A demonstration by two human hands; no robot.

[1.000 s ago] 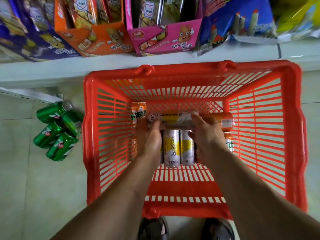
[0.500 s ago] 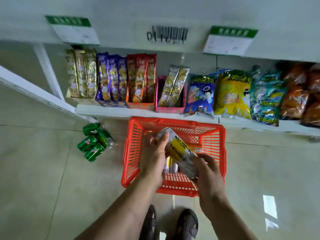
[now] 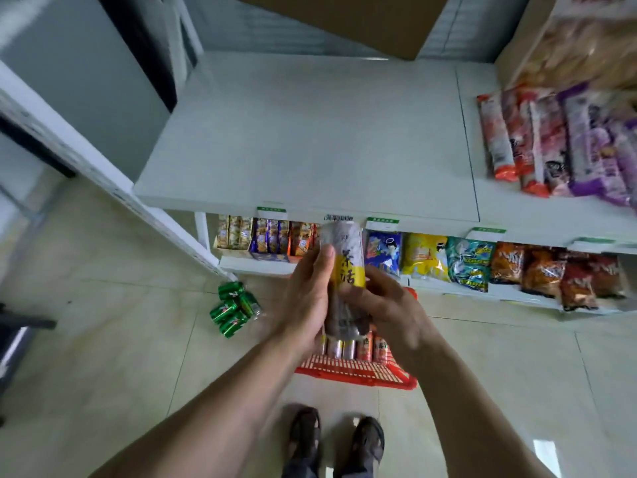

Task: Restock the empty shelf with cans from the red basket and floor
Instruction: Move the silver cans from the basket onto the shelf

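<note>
Both hands hold a tall pack of cans (image 3: pixel 344 270) wrapped in clear, glossy film, silver with a yellow band and dark characters; it stands roughly upright in front of the shelf edge, its lower end blurred. The left hand (image 3: pixel 306 301) grips the pack's left side, thumb laid up along the front, while the right hand (image 3: pixel 386 305) curls its fingers round the lower right side. Directly beneath them on the floor sits the red basket (image 3: pixel 358 372), a slatted plastic crate whose near rim shows, with more slim cans (image 3: pixel 358 348), silver and orange, standing inside. Just beyond the pack lies the empty shelf (image 3: pixel 310 139), a flat, matte, pale board with a straight front edge carrying small green-topped price tags (image 3: pixel 271 211); its wide surface is bare from the left corner to a thin seam on the right. Past that seam lie long, shiny snack packets (image 3: pixel 551 139) in orange, red and purple. A brown cardboard sheet (image 3: pixel 344 19) overhangs the back of the shelf. The lower shelf holds crinkled snack bags (image 3: pixel 468 262) and small cartons (image 3: pixel 255 236). Left of the basket, well apart from the hands, a cluster of green cans (image 3: pixel 234 308) lies on its side on the smooth, pale tiled floor (image 3: pixel 103 339), near a slanting white shelf frame (image 3: pixel 103 174).
</note>
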